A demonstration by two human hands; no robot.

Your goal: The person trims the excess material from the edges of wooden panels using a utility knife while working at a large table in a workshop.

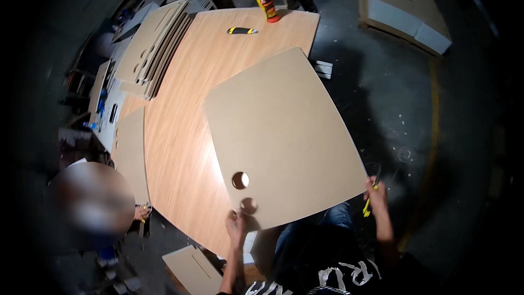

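A large tan board (284, 136) with two round holes near its left near corner lies tilted across the wood-grain tabletop (180, 147), its near edge reaching past the table toward my body. My left hand (236, 228) is closed on the near left corner, just beside the lower hole. At the near right corner, my right hand (377, 194) grips the board's edge and also holds a yellow-handled tool (367, 207), whose kind I cannot make out. Farther off on the table lie a black-and-yellow utility knife (241, 31) and a red bottle with a yellow cap (268, 6).
A stack of similar boards (155, 49) rests at the table's far left. Another holed board (131, 155) lies along the left edge, near a co-worker's hand (143, 212). White-sided stacked panels (406, 11) stand on the floor at far right. A panel (192, 270) sits low at left.
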